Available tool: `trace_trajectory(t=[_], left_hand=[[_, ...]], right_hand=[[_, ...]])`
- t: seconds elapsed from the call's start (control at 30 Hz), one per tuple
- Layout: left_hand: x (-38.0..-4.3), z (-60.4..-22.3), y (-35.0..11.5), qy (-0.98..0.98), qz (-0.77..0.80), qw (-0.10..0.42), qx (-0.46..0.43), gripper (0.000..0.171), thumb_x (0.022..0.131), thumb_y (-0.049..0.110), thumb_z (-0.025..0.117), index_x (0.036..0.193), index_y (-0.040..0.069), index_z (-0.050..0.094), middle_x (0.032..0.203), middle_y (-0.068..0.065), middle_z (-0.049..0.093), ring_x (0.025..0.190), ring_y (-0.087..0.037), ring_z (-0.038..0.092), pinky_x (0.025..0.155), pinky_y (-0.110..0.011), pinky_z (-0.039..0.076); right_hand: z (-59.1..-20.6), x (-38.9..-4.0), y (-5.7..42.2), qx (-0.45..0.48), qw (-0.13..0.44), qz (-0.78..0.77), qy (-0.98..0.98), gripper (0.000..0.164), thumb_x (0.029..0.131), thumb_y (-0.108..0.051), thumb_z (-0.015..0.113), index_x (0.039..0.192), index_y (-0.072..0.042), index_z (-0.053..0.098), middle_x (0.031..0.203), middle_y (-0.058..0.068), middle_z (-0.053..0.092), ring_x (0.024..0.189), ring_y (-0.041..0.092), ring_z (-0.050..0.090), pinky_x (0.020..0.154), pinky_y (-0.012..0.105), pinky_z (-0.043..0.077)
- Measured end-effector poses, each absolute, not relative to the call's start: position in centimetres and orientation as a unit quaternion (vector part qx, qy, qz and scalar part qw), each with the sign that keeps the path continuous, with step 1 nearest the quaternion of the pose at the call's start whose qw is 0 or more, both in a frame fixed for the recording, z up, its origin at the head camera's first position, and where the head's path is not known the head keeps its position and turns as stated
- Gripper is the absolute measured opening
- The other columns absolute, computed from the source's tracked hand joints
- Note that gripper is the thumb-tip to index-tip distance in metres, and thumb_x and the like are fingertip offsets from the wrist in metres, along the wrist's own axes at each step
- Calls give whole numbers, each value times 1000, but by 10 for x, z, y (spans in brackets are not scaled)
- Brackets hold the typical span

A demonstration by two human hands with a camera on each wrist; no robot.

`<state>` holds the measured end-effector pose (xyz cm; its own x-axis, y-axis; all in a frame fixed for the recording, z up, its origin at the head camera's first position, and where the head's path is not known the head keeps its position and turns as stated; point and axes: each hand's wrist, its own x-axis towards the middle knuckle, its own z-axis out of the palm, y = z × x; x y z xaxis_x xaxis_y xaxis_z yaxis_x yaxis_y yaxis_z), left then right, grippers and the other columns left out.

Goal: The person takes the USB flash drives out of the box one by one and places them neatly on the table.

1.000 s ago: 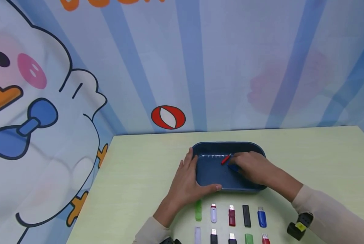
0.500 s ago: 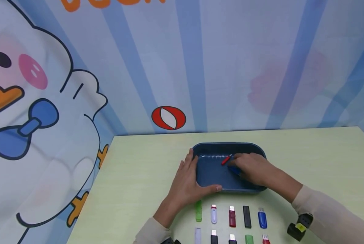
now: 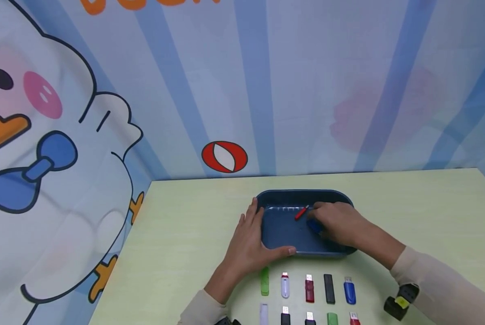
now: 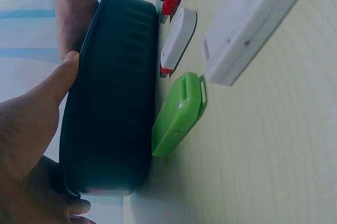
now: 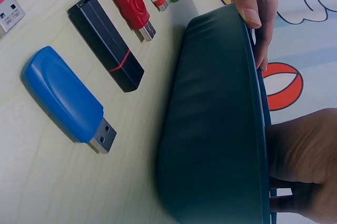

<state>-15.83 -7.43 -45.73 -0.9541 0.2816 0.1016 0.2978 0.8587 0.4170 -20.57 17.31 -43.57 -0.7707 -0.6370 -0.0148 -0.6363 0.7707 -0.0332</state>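
The dark blue tray [image 3: 283, 232] stands on the table, its outer wall filling much of both wrist views. My left hand [image 3: 248, 246] holds its near left corner, thumb on the near rim and fingers along the left side. Inside the tray, toward the right, my right hand [image 3: 338, 221] reaches down with curled fingers and grips a blue USB stick [image 3: 314, 226], mostly hidden under them. A small red stick [image 3: 301, 212] with a bright tip lies in the tray just left of those fingers. In the right wrist view the tray wall hides the right fingertips.
In front of the tray lie two rows of USB sticks, including a green one [image 4: 178, 116], a dark red one [image 5: 128, 0], a black one [image 5: 105, 40] and a blue one [image 5: 63, 95]. A patterned wall [image 3: 299, 90] rises behind the table [image 3: 429, 212].
The right hand has shifted slightly to the right and toward the near side inside the tray with the blue USB stick. The left hand and the tray stay where they were.
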Motion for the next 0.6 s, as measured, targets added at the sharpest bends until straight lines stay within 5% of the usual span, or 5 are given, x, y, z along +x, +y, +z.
trace_trajectory(t=[0.6], left_hand=[[-159,-457,-72,-965,-216,16,-146,122,63,91,45,149,6,29,159,-3,2,140,-17,9,112,-38,12]], right_hand=[[-430,-197,175,-301,-13,-25,953,48,73,-29,80,112,-6,64,104,10,62,82,20,59,72,38,55]])
